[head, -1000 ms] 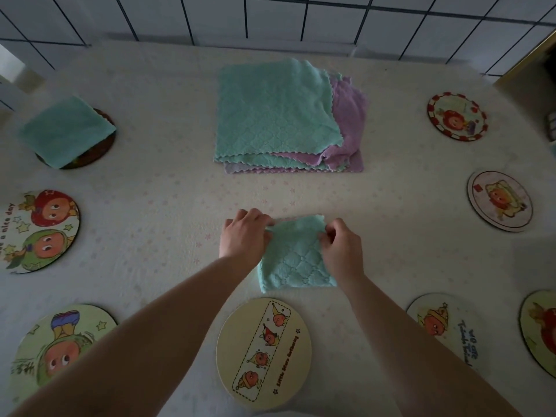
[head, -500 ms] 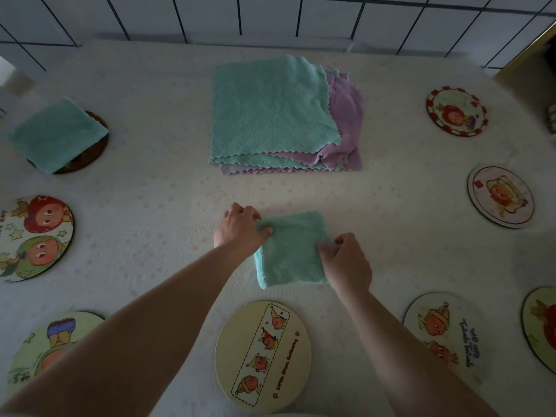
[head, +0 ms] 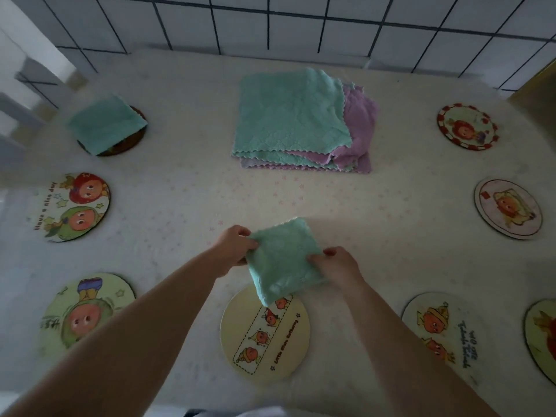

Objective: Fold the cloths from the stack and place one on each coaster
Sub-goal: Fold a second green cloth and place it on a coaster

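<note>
A small folded green cloth (head: 281, 260) is lifted off the table, tilted, held at its left edge by my left hand (head: 233, 248) and at its right edge by my right hand (head: 338, 266). Its lower corner hangs over the far rim of the yellow coaster (head: 264, 335) nearest me. The stack of green and purple cloths (head: 298, 121) lies flat at the table's far middle. At the far left, a folded green cloth (head: 103, 123) rests on a dark coaster (head: 129, 144).
Round cartoon coasters ring the table: two at left (head: 73, 206) (head: 84, 311), and at right a red-rimmed coaster (head: 466, 126), a pale coaster (head: 508, 207), an orange-figure coaster (head: 442, 329) and a coaster cut by the frame edge (head: 543, 335). A tiled wall (head: 270, 22) stands behind the table.
The folded cloth lay on the table under both hands; now both hands have lifted it and drawn it toward me, over the yellow coaster's far rim.
</note>
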